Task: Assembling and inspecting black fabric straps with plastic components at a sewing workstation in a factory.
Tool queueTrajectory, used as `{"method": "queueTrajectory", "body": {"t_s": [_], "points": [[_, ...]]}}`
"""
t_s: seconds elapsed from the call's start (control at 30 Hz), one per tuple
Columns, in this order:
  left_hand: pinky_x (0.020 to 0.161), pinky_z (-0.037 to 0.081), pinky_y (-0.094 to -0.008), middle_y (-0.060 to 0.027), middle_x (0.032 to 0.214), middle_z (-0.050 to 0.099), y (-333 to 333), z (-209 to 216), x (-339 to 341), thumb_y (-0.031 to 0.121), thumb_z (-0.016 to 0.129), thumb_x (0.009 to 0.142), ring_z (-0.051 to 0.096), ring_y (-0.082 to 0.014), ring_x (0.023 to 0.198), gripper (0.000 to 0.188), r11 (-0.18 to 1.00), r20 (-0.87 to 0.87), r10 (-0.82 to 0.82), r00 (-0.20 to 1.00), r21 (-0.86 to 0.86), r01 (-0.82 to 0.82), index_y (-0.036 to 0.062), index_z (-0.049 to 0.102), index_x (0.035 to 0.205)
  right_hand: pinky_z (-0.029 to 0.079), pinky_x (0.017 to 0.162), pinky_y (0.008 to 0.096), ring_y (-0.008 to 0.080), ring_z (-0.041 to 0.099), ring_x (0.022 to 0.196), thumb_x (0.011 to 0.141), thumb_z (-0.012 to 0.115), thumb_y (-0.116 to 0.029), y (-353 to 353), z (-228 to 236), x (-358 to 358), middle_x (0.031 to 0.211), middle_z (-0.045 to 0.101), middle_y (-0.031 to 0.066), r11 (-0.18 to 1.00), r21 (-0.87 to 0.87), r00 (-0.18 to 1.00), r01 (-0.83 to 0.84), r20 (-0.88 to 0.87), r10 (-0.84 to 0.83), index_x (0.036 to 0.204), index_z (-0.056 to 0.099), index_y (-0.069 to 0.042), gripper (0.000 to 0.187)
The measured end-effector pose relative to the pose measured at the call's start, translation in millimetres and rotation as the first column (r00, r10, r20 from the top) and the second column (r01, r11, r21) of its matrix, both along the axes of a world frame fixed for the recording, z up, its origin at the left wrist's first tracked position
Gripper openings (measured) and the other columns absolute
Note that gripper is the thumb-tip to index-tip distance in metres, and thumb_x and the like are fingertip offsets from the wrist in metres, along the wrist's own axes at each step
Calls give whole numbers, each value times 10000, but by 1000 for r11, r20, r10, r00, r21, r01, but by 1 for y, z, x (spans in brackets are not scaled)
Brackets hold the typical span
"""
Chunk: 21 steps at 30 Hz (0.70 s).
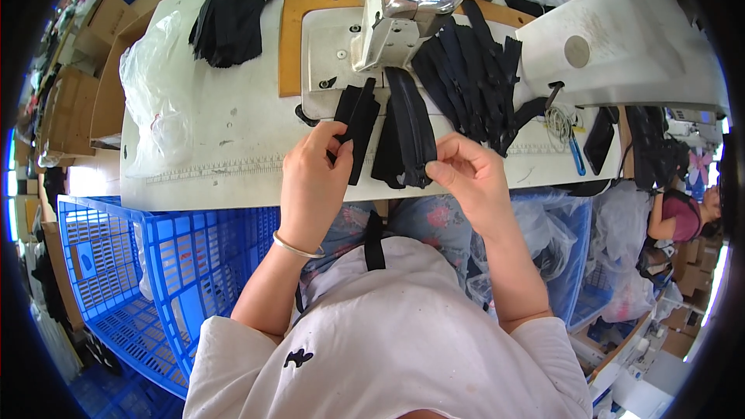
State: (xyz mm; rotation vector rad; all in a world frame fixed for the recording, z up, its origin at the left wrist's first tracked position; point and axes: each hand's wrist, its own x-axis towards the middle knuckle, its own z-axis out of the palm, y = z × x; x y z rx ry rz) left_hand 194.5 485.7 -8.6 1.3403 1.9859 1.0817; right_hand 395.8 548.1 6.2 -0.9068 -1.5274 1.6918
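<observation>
Black fabric strips and a black zipper (414, 128) lie at the front of a white sewing table, just before the sewing machine head (396, 19). My right hand (469, 178) pinches the near end of the zipper between thumb and fingers. To its left, my left hand (318, 167) has its fingers curled on a narrow black fabric strip (362, 120). The zipper's far end reaches up close to the machine's needle area, and whether it sits under the presser foot is hidden.
A pile of black zippers (469, 77) lies right of the machine head, and a tied black bundle (233, 12) at the back left. Clear plastic (155, 101), blue-handled snips (576, 154) and a phone (600, 140) are on the table. Blue crates (163, 264) stand below; another person (683, 213) sits far right.
</observation>
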Motion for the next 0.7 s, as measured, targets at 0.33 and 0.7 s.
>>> {"method": "queueTrajectory", "body": {"t_s": [0.33,0.7], "points": [[597,449,-358,-112,788,567,6,-8,6,45,640,803,545,-257,628,145,989,-218,72,973,145,-41,15,601,939,431,739,222,67,534,748,834,680,-64,-19,-24,20,777,586,-8,995,-104,997,3,76,4,824,595,-3,105],[532,424,-309,-103,757,568,7,-13,0,15,640,799,522,-222,556,47,970,-286,123,950,238,-54,0,600,818,444,694,224,69,548,732,815,700,-47,-23,-19,18,776,602,8,999,53,984,10,178,-19,827,608,8,108]]}}
